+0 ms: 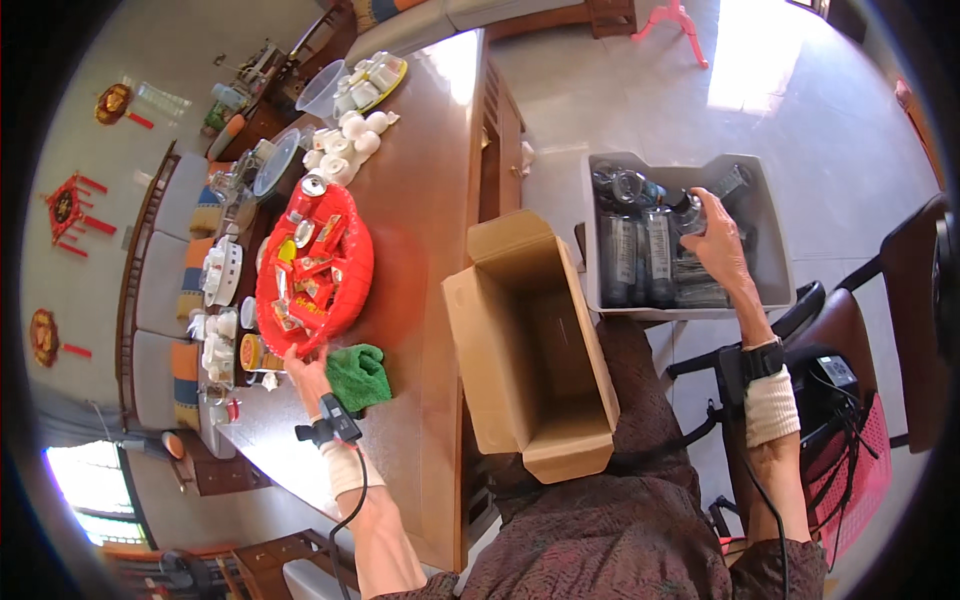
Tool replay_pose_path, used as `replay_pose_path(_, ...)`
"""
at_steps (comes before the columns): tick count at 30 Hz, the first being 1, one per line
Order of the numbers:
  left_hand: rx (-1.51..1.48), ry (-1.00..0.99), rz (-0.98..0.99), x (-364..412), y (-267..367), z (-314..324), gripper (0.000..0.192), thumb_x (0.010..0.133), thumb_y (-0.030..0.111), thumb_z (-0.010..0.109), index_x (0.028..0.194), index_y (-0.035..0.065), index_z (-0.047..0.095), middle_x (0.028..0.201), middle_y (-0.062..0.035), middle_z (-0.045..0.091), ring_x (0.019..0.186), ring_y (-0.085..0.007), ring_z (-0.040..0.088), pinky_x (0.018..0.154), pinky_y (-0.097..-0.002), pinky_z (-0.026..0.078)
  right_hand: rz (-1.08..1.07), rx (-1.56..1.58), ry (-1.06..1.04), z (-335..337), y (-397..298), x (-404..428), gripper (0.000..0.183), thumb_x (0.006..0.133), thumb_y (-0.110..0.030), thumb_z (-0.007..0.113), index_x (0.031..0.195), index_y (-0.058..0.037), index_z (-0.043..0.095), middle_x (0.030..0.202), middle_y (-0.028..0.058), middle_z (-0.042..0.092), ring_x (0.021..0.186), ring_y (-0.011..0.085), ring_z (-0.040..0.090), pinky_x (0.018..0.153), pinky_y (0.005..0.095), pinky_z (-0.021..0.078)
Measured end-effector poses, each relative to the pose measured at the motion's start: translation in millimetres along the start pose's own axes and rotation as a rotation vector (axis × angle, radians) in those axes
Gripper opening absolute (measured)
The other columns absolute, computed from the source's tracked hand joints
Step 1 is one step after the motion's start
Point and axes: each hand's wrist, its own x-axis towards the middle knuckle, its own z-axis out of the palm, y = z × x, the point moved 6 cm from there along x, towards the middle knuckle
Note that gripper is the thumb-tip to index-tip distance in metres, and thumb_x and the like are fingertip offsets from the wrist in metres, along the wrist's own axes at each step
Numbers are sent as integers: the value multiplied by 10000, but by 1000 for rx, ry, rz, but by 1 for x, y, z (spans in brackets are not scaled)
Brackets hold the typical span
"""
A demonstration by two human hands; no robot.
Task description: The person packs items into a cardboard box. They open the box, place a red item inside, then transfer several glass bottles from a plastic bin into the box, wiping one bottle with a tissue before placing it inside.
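Observation:
My left hand [306, 379] is at the near end of a red oval basket [358, 281], with fingers and thumb at its rim. Inside the basket lie red-wrapped packets [311, 292], a red drink can [306, 196] and a silver-topped can or lid [304, 232]. A crumpled green cloth [358, 377] lies beside that hand. Over a grey plastic bin [780, 255], my right hand [721, 240] grips a clear plastic bottle [688, 214], partly hidden by the fingers. Several more clear bottles [658, 255] fill the bin, some bearing labels.
An open cardboard box [532, 352] rests on my lap, against the wooden table's edge [459, 420]. White cups [341, 150], a yellow-rimmed tray [401, 75] of cups and lidded containers [277, 161] stand farther along the table. At right are a brown chair [844, 322] and cables [847, 442].

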Motion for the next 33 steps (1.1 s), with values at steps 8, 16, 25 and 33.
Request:
replay_pose_path(8,-820,122,-675,-46,-3,42,324,870,300,625,972,14,514,925,-129,591,871,-260,596,867,-454,498,43,-1,78,-19,2,3,638,620,-23,663,1228,7,472,1147,193,559,1061,336,560,887,365,448)
replay_pose_path(16,-462,-333,-442,-124,120,143,250,896,232,600,1049,34,600,906,-75,635,888,-196,604,829,-342,492,-49,-50,167,-44,-20,7,641,612,-50,687,1221,-22,488,979,135,563,793,225,565,748,313,475)
replay_pose_path(25,191,-359,272,-167,181,211,381,810,236,645,1087,-20,592,1129,-177,573,1076,-298,538,930,-366,420,104,-78,46,-39,28,-24,728,604,-87,717,1257,65,432,1237,236,517,1158,366,498,976,379,405)
replay_pose_path(33,168,-507,388,-197,211,245,390,813,252,639,1092,-14,578,1196,-207,529,1141,-341,490,983,-395,388,194,-171,154,-34,65,-34,736,619,-101,660,1284,73,396,1271,272,476,1201,395,451,1025,390,361)
